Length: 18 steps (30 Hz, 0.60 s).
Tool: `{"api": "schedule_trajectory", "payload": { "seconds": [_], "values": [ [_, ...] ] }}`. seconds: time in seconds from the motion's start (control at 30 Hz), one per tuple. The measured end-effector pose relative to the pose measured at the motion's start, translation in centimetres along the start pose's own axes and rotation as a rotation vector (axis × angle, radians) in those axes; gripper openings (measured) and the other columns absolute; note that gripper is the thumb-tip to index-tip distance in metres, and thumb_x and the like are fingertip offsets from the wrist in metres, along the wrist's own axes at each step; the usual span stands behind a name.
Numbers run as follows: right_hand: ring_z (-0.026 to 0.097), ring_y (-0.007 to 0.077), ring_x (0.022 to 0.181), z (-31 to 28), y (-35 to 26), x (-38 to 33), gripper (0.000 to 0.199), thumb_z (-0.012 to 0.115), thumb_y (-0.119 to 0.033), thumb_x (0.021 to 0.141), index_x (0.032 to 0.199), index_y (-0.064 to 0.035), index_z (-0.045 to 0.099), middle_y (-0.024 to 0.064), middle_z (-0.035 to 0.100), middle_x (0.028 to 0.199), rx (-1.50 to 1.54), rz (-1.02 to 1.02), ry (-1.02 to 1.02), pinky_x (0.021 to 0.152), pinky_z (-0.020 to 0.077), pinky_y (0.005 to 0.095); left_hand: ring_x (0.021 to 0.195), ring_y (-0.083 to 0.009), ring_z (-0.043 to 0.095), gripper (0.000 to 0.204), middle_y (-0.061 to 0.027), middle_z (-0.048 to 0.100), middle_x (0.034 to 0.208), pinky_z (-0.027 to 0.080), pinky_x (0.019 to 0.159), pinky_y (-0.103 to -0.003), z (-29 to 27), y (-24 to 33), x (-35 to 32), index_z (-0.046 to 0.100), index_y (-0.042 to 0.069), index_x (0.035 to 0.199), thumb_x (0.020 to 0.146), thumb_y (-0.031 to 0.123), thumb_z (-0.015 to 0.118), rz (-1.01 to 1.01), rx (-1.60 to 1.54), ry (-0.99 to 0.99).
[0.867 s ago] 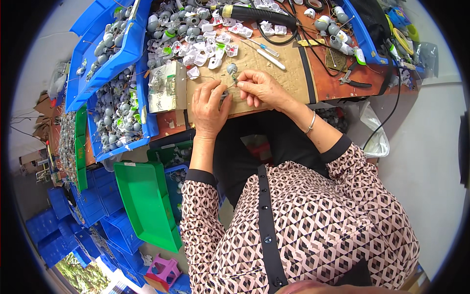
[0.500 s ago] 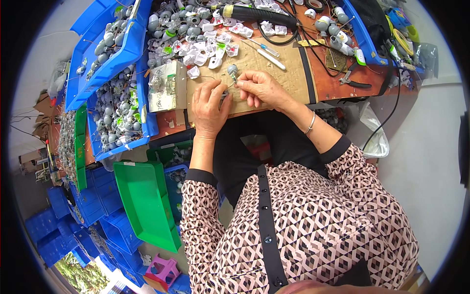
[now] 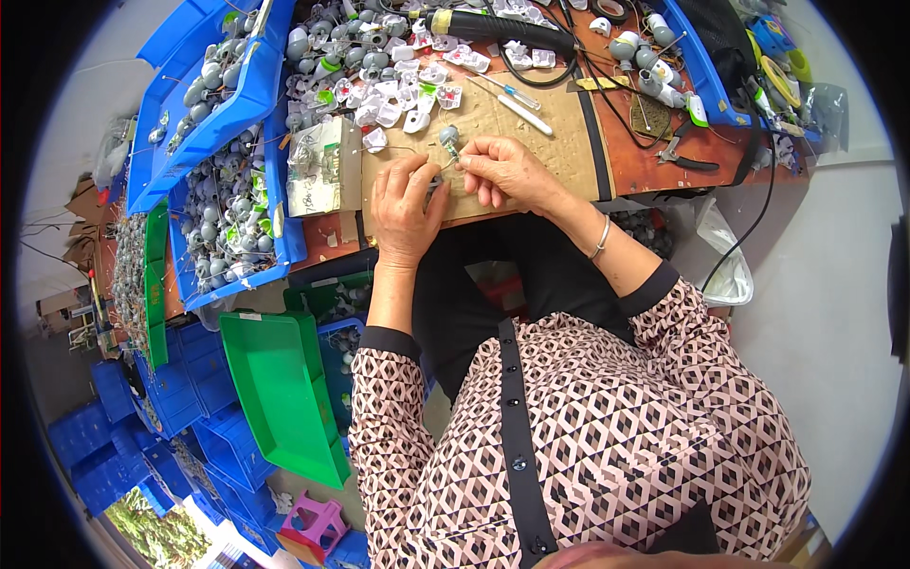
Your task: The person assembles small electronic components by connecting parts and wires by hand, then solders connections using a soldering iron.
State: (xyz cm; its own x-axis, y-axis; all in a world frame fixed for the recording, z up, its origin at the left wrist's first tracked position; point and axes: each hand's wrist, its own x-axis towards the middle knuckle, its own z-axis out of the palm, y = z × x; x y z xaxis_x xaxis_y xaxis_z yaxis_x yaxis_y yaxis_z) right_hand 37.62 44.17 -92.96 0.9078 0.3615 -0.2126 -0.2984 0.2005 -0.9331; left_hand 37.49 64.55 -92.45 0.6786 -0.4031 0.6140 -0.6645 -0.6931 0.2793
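Two hands meet just above the middle of the frame, over a brown cardboard mat (image 3: 531, 123) on the workbench. Between them sits a small grey round part (image 3: 448, 137) with thin wire leads, at the mat's left half, just above the fingertips. It looks light and rigid, a little plastic shell, though the fine wires would likely bend or snap if tugged; the safer hold is on the round body, with the leads guided rather than pulled. The left hand (image 3: 406, 204) lies palm down, fingers curled in toward the part, thumb tucked toward the right; whether it actually pinches anything is hidden. The right hand (image 3: 507, 171) reaches in from the right, wrist with a thin bracelet (image 3: 600, 237), fingers closed in a fine pinch at the part's wires. Blue bins (image 3: 237, 204) of similar grey parts fill the upper left; a green tray (image 3: 280, 389) sits lower left.
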Motion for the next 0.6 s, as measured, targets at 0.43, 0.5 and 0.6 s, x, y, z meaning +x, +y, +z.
{"api": "schedule_trajectory", "payload": {
  "seconds": [0.43,0.5,0.6],
  "values": [
    [0.06,0.0043,0.054,0.08,-0.16,-0.17,0.017,0.06,-0.022,0.102,0.098,-0.0053,0.061,0.0002,0.066,0.076,-0.005,0.013,0.011,0.045,0.0465,0.0171,0.102,-0.0317,0.062,0.029,-0.0094,0.067,0.111,0.051,0.087,-0.041,-0.05,0.17,0.0,0.067,0.009,0.103,0.077,0.009,0.08,-0.007,-0.007,0.011],
    [0.06,0.0043,0.055,0.07,-0.17,-0.15,0.017,0.06,-0.022,0.101,0.098,-0.0052,0.061,0.0002,0.066,0.076,-0.009,0.016,0.009,0.045,0.0466,0.017,0.102,-0.0316,0.062,0.029,-0.0093,0.067,0.111,0.051,0.087,-0.041,-0.02,0.16,-0.01,0.067,0.009,0.103,0.077,0.009,0.08,-0.008,-0.006,0.011],
    [0.06,0.0044,0.055,0.05,-0.19,-0.11,0.019,0.059,-0.023,0.102,0.099,-0.0048,0.062,0.0003,0.065,0.076,-0.007,0.023,0.002,0.045,0.0466,0.017,0.102,-0.0316,0.062,0.029,-0.0093,0.067,0.111,0.051,0.087,-0.041,-0.03,0.09,0.0,0.067,0.009,0.103,0.077,0.009,0.08,-0.008,-0.005,0.007]
  ]
}}
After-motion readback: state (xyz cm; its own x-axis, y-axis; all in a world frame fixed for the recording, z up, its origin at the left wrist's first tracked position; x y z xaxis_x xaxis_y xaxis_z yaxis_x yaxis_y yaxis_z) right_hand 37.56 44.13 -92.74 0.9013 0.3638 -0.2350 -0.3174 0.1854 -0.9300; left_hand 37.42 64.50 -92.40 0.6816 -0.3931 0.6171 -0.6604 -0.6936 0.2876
